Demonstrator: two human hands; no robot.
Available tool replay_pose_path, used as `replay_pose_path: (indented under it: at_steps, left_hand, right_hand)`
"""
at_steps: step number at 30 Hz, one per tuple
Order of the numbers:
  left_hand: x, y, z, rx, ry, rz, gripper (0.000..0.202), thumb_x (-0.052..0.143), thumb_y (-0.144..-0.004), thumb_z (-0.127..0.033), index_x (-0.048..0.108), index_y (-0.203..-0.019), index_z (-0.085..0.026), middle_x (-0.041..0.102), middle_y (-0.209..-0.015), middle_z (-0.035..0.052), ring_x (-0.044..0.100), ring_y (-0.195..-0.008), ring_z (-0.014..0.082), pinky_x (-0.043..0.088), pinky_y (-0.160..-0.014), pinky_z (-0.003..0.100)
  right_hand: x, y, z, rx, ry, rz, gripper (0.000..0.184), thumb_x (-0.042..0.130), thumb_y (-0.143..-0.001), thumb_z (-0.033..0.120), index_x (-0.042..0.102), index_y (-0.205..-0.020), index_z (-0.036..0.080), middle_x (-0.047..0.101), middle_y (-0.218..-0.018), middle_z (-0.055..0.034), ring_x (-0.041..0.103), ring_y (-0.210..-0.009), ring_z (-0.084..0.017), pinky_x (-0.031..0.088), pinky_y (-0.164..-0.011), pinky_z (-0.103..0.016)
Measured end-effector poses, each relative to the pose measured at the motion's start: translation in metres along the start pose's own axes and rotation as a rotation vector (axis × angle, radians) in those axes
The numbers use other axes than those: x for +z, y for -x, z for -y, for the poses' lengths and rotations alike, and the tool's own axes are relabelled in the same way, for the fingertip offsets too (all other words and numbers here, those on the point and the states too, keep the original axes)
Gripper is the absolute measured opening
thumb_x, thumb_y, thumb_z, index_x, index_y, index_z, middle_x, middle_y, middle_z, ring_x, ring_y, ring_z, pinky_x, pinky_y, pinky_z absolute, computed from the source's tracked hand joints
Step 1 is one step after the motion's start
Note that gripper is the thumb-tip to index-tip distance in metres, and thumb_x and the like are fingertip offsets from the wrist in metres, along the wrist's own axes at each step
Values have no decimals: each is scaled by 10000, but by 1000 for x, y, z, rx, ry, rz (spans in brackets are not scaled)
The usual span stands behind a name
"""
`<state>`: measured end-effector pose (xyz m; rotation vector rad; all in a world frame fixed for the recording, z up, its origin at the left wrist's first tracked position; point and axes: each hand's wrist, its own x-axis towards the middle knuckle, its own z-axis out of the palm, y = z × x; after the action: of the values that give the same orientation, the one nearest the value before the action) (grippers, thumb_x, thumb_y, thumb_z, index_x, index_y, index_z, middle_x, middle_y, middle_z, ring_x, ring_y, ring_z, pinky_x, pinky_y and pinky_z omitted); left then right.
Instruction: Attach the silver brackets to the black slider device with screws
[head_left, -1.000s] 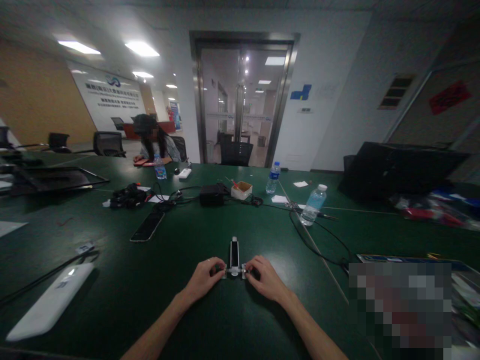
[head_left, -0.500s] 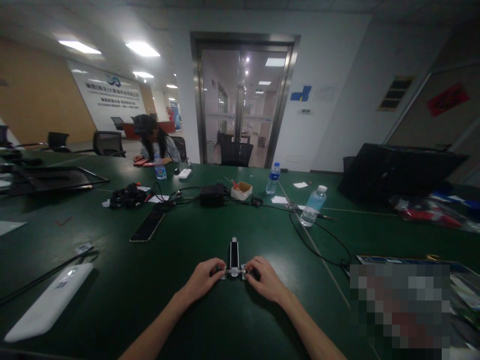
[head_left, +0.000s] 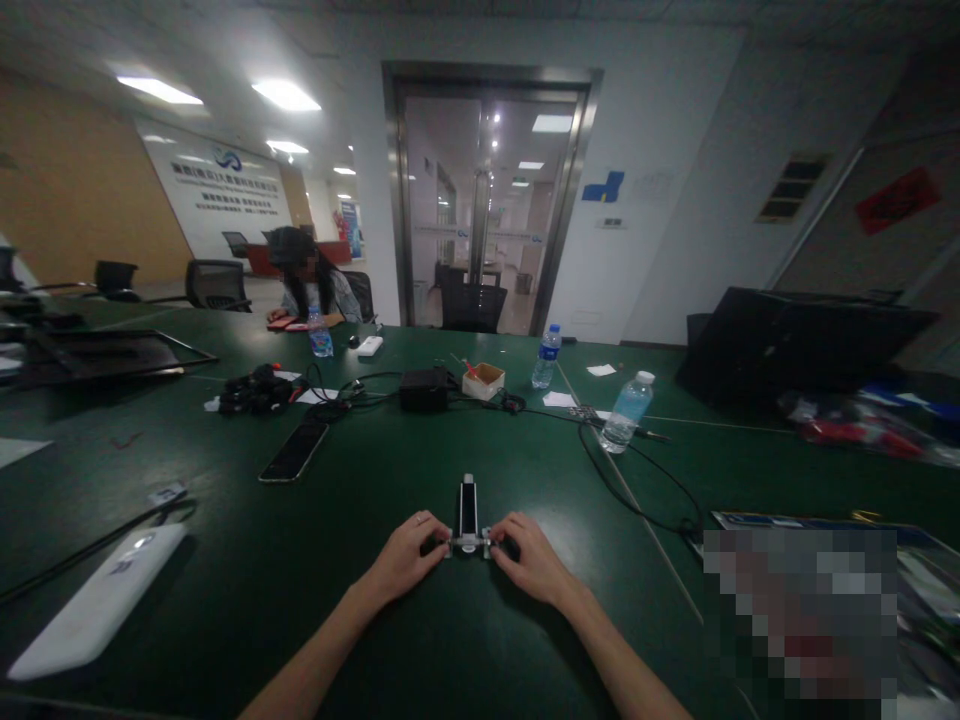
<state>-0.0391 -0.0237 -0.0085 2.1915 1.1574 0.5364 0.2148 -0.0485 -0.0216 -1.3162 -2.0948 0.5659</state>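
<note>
- Nearest, the person's left hand [head_left: 401,558] and right hand [head_left: 534,560] come in from the bottom of the view, bare forearms resting toward the table. Both are curled closed, fingertips pinching opposite ends of a silver crossbar [head_left: 469,544].
- That crossbar belongs to a small black-and-silver device [head_left: 468,516], which lies on the dark green table [head_left: 225,610] between the hands, directly ahead of the person. Its narrow black slotted body points away from them. What the device is cannot be told.
- Left of the hands lies a flat white rectangular object [head_left: 97,600], with a black cable [head_left: 90,553] running beside it.
- Farther left lies a black smartphone [head_left: 295,450].
- To the right, a pixelated patch [head_left: 799,620] covers part of the table's edge area.
- Farther ahead are a plastic water bottle on its side [head_left: 627,412], a black power adapter [head_left: 425,390], and a small open cardboard box [head_left: 483,381].
- At the far side, a seated person [head_left: 307,285] leans over the table, before a glass door [head_left: 484,210].
</note>
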Motion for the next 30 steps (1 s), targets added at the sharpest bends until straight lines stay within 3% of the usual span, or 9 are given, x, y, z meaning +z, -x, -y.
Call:
replay_pose_path:
  at_steps: [13, 24, 30]
  left_hand:
    - [-3, 2, -2, -22, 9, 35, 202, 501, -944, -298, 643, -1048, -199, 562, -1055, 30, 550, -930, 174, 476, -805, 287]
    - [-5, 2, -11, -16, -7, 38, 162, 526, -916, -262, 640, -1008, -193, 573, -1029, 28, 552, -891, 172, 484, -770, 281]
    - [0, -1, 0, 14, -28, 23, 195, 538, -912, -290, 641, -1048, -195, 570, -1027, 34, 545, -856, 170, 472, -732, 270]
  right_hand:
    - [0, 0, 2, -4, -1, 2, 94, 591, -822, 160, 626, -902, 195, 610, -927, -34, 547, -892, -184, 407, -813, -323]
    - [-2, 0, 2, -1, 2, -1, 109, 601, -818, 155, 633, -911, 202, 608, -936, -34, 552, -899, -187, 412, -827, -334]
    - [-2, 0, 2, -6, 27, -1, 106, 615, -808, 141, 632, -896, 196, 610, -922, -32, 544, -904, -185, 403, -824, -321]
